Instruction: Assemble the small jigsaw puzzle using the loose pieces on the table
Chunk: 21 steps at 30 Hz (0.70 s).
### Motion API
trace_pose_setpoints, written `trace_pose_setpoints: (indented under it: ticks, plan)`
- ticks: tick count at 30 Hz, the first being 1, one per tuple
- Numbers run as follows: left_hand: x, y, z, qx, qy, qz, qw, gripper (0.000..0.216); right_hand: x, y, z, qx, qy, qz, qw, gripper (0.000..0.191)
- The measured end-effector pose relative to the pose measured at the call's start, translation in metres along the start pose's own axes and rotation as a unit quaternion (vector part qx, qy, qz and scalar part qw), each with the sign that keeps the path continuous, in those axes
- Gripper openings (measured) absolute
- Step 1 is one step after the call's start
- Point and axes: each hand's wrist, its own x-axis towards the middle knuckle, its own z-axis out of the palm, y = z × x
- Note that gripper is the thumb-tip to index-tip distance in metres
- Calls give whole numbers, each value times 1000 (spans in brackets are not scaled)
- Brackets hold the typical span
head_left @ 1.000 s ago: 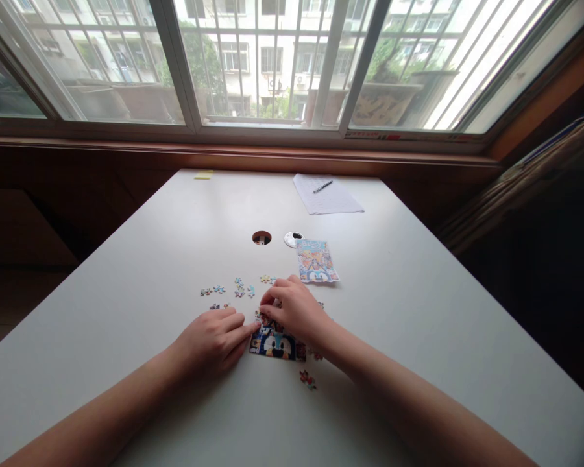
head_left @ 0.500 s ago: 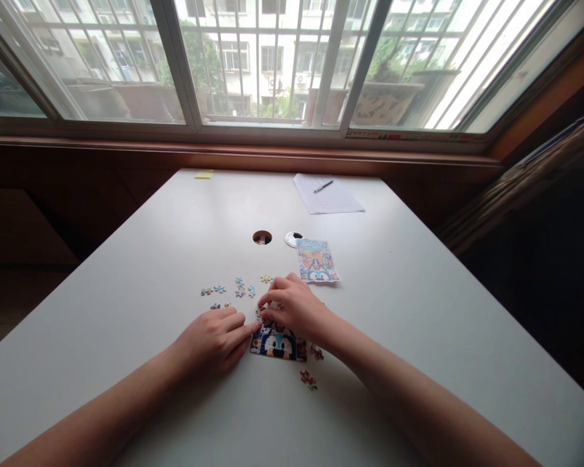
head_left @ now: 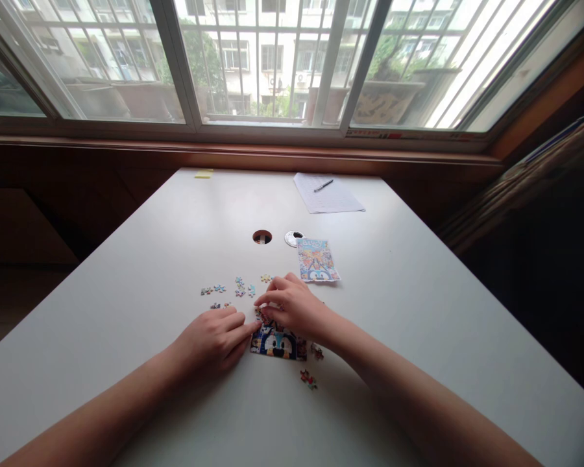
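Observation:
A small, partly joined jigsaw puzzle (head_left: 276, 344) with a blue cartoon picture lies on the white table (head_left: 409, 311) in front of me. My left hand (head_left: 213, 340) rests flat beside its left edge, the forefinger touching the puzzle. My right hand (head_left: 292, 305) hovers over the puzzle's far edge with fingertips pinched together; what they pinch is too small to make out. Several loose puzzle pieces (head_left: 238, 287) lie just beyond my hands, and a few more pieces (head_left: 308, 379) lie near my right forearm.
A printed picture card (head_left: 317, 260) lies beyond my right hand. Behind it are a round cable hole (head_left: 262, 237) and its white cap (head_left: 292, 238). A sheet of paper (head_left: 327, 194) with a pen (head_left: 323, 185) and yellow sticky notes (head_left: 203, 174) sit near the window side.
My right hand has shifted slightly up and to the left over the puzzle's far edge. My left hand has stayed where it was.

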Motion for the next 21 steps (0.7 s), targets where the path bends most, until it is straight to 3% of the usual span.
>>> trace_pose_setpoints:
  ticks: [14, 21]
  plan:
    - [4, 2, -4, 6, 7, 5, 1000, 25, 4, 4, -6, -32, -12, 5, 999, 20]
    - [3, 2, -3, 8, 7, 5, 1000, 25, 6, 5, -1, -45, -8, 0, 999, 10]
